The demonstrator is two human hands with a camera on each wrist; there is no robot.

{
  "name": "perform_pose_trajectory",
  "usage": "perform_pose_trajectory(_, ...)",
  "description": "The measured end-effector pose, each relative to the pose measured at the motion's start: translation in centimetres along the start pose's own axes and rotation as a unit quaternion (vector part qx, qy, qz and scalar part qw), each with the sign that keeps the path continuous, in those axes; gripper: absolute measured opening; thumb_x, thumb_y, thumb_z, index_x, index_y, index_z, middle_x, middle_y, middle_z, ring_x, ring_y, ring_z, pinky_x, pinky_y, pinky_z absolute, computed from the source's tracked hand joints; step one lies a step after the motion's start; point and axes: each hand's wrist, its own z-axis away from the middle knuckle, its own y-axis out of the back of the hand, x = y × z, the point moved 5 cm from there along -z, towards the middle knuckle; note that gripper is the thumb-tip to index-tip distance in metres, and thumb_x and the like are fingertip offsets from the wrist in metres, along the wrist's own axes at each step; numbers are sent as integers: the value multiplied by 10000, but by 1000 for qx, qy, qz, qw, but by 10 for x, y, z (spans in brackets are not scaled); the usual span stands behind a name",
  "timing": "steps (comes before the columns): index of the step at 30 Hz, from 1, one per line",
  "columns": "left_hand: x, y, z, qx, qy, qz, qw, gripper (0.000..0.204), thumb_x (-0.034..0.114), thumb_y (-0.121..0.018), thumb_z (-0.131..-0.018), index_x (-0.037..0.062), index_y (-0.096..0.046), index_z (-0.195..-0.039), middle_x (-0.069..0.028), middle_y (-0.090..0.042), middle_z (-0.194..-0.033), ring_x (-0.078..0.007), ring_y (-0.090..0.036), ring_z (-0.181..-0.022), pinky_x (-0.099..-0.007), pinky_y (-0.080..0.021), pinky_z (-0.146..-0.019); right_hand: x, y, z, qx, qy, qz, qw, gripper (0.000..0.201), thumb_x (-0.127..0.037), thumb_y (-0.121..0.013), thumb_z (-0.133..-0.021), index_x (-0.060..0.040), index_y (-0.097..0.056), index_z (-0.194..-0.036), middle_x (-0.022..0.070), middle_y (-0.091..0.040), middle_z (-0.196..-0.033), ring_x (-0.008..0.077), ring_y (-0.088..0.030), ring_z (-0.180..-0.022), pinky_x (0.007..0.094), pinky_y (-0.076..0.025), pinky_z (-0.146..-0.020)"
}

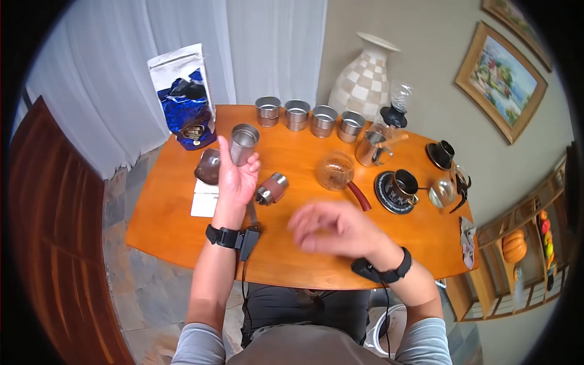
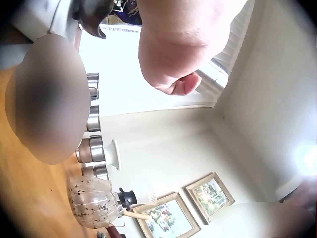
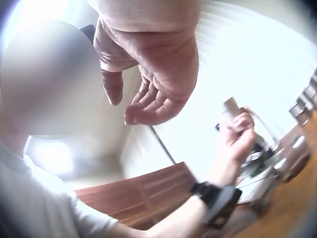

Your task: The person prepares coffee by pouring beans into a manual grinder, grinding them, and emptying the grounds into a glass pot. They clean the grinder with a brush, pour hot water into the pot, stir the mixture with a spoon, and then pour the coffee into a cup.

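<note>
My left hand (image 1: 238, 176) grips a metal cup (image 1: 244, 144), its thumb along one side and its fingers round the other; the right wrist view also shows this cup (image 3: 231, 108) in the left hand (image 3: 238, 136). Over the front middle of the table, my right hand (image 1: 334, 230) is raised, blurred, with loosely bent fingers and nothing in it; the same hand (image 3: 153, 74) hangs relaxed in its own wrist view. A cylinder with a brown band (image 1: 276, 186) lies beside the left hand. Behind that hand are a dark dish (image 1: 208, 166) and a white object (image 1: 204, 199).
Several metal cups (image 1: 297, 114) stand along the back edge. A blue and white bag (image 1: 186, 103) is at the back left. A glass pot (image 1: 335, 171) with a red handle, a metal pitcher (image 1: 369, 149), a dark cup (image 1: 404, 182) and a glass server (image 1: 443, 191) occupy the right.
</note>
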Motion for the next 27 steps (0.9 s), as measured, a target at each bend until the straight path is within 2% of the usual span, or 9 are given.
perform_pose_trajectory(5,-17,6,8,32,65,-11,997,515,581,-505,-937,73,-551,-1011,-31,-555,-837,-109,-484,-623,-199,-400,-480,45,58,-28,170,9,-53,984,337,-9,-637,-880,-9,-514,-1193,28,-610,-937,85,-588,-842,229,-484,-756)
perform_pose_trajectory(6,-21,4,10,35,72,-28,996,515,596,-500,-932,90,-555,-1009,-21,-555,-825,-106,-489,-627,-195,-392,-481,50,58,-36,163,6,-49,985,337,-9,-637,-880,-9,-514,-1193,28,-610,-937,85,-588,-842,229,-484,-756)
perform_pose_trajectory(8,-26,-1,14,25,96,-46,994,518,604,-495,-930,96,-555,-1008,-18,-558,-819,-109,-490,-629,-201,-388,-488,54,65,-53,241,18,-2,970,358,-7,-625,-874,-2,-490,-1206,33,-609,-938,90,-583,-831,228,-479,-738)
perform_pose_trajectory(12,-24,-2,15,-25,97,-22,995,528,615,-494,-925,97,-550,-1010,-18,-560,-822,-116,-485,-633,-212,-384,-491,63,70,-87,287,38,72,954,359,-12,-630,-850,7,-506,-1187,33,-612,-938,84,-583,-828,230,-479,-731)
perform_pose_trajectory(14,-18,2,13,-16,89,-1,996,529,616,-490,-927,97,-548,-1011,-17,-560,-821,-115,-485,-636,-213,-379,-489,67,73,-100,305,27,188,933,363,-6,-634,-809,16,-530,-1156,51,-620,-970,91,-600,-859,231,-478,-744)
perform_pose_trajectory(18,-6,6,11,0,78,40,996,503,606,-480,-937,108,-538,-984,-11,-541,-809,-111,-459,-621,-213,-350,-477,68,63,-110,277,-26,287,917,381,-2,-647,-767,21,-548,-1134,104,-628,-1011,168,-630,-923,286,-497,-791)
perform_pose_trajectory(20,-1,7,9,4,62,59,996,481,593,-469,-949,116,-528,-951,-7,-523,-797,-109,-423,-600,-213,-323,-468,71,56,-111,228,-7,425,876,416,9,-635,-739,23,-547,-1145,167,-613,-1089,282,-617,-1021,359,-496,-866)
perform_pose_trajectory(24,6,7,8,-14,35,60,997,465,579,-459,-961,118,-524,-943,-6,-520,-793,-111,-414,-599,-212,-315,-475,71,40,-108,187,-6,481,856,472,28,-635,-726,9,-539,-1188,196,-568,-1193,335,-553,-1140,397,-455,-958)
perform_pose_trajectory(27,4,8,8,-9,37,60,997,458,578,-470,-957,123,-523,-944,-7,-521,-795,-115,-417,-604,-214,-315,-478,79,29,-115,95,5,560,823,538,38,-641,-726,-18,-528,-1249,183,-510,-1306,346,-460,-1262,415,-395,-1033)
